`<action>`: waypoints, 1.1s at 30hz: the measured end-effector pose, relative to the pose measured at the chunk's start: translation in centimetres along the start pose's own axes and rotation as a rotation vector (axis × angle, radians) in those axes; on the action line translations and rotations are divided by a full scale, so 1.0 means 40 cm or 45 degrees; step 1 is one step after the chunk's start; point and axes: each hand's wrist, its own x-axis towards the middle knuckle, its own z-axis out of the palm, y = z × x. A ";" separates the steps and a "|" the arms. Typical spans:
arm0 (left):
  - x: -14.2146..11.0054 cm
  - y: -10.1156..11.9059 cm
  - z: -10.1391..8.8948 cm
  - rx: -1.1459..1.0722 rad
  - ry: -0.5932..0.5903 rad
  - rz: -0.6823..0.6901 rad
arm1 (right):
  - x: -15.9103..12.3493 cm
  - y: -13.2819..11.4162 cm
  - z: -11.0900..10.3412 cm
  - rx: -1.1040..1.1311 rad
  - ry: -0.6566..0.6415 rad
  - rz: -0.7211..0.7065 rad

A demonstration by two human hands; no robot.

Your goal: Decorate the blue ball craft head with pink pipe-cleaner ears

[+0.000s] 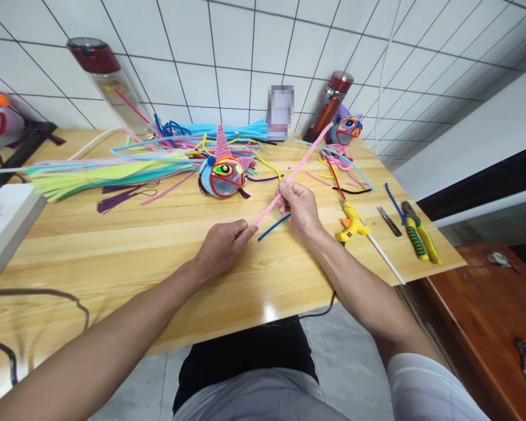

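Observation:
A pink pipe cleaner point(309, 153) runs slantwise between my hands above the table. My left hand point(224, 244) pinches its lower end, fingers closed. Farther up its length, my right hand point(298, 204) grips it between thumb and fingers, and the upper part sticks out past that hand. On the table under my right hand lies a blue pipe cleaner point(274, 227), partly covered by the hand. Just beyond my hands stands a round clear ornament point(223, 178) with a colourful face and pink pipe-cleaner horns.
Bundled pipe cleaners point(109, 175) and purple tassels point(123, 196) lie at left. A yellow glue gun point(353, 222), small snips point(389, 221) and pliers point(416, 231) lie at right. Bottles point(118, 88) and a second ornament point(345, 127) stand near the tiled wall. A power strip point(9, 234) sits far left.

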 end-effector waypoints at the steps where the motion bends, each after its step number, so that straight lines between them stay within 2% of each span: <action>1: 0.000 0.001 -0.001 -0.006 0.017 -0.006 | 0.000 0.000 0.000 -0.001 0.001 0.005; 8: -0.007 0.003 0.006 -0.203 0.125 -0.087 | -0.008 -0.009 0.005 0.016 -0.011 0.025; 17: -0.008 -0.008 -0.002 -0.113 0.074 0.031 | -0.006 0.004 0.008 0.012 -0.010 -0.004; 21: -0.009 -0.005 -0.004 -0.075 0.046 0.014 | -0.006 0.006 0.008 -0.019 -0.003 -0.042; 26: -0.009 -0.003 -0.004 -0.035 0.024 -0.013 | -0.001 0.004 0.005 0.106 -0.051 -0.066; 33: -0.013 0.010 -0.013 0.005 0.005 0.021 | 0.004 0.010 0.002 0.086 0.044 -0.049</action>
